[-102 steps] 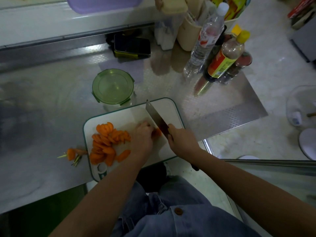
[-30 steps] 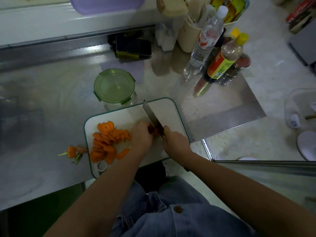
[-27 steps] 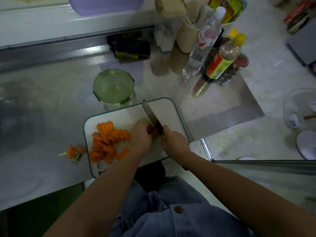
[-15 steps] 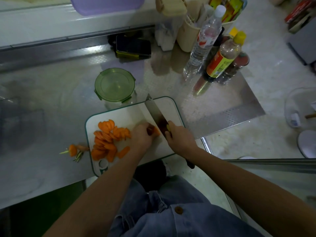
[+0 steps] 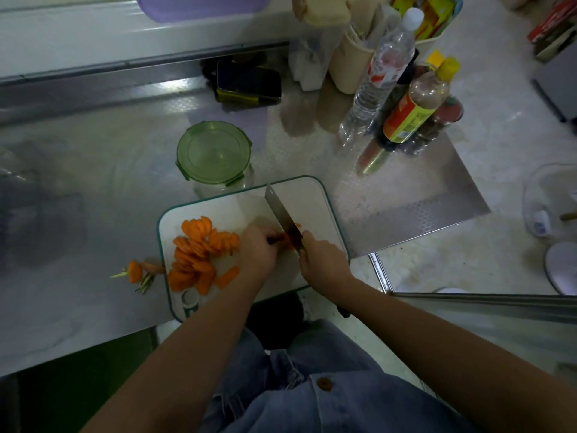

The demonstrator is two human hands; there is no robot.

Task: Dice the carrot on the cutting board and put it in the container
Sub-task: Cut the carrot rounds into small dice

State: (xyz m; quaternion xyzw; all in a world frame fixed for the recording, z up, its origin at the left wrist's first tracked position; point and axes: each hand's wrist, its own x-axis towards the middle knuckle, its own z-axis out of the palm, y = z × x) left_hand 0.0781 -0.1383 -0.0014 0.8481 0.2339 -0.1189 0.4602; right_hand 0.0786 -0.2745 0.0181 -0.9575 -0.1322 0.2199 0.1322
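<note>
Carrot stub (image 5: 278,239) sits mid cutting board (image 5: 312,198), poking rightward out of left hand (image 5: 257,251), whose curled fingers pin it; rest hidden. Right hand (image 5: 323,260) grips knife (image 5: 281,210), blade running far-left to near-right across stub. Vs 0.5 s ago: tip lower, inside board's far edge. Slices (image 5: 196,254) unmoved.

Dull steel, smooth plastic, soft denim.

Brushed, faintly reflective sheet metal across the long grey steel counter (image 5: 93,198), finely dimpled at its right end; smooth matt plastic on the white rounded cutting board with a teal rim (image 5: 309,201); translucent, lightly glossy green plastic on the round clip lid (image 5: 214,151) over the clear container (image 5: 218,189); satin bare metal on the rectangular steel cleaver (image 5: 279,210); matt orange flesh on the pile of carrot slices (image 5: 193,248) and the carrot piece (image 5: 278,239) against the blade; crinkled clear plastic on the white-capped water bottle (image 5: 381,76); glossy printed label on the yellow-capped sauce bottle (image 5: 415,110); woven blue denim cloth (image 5: 359,401) with a brown button (image 5: 324,383).
</note>
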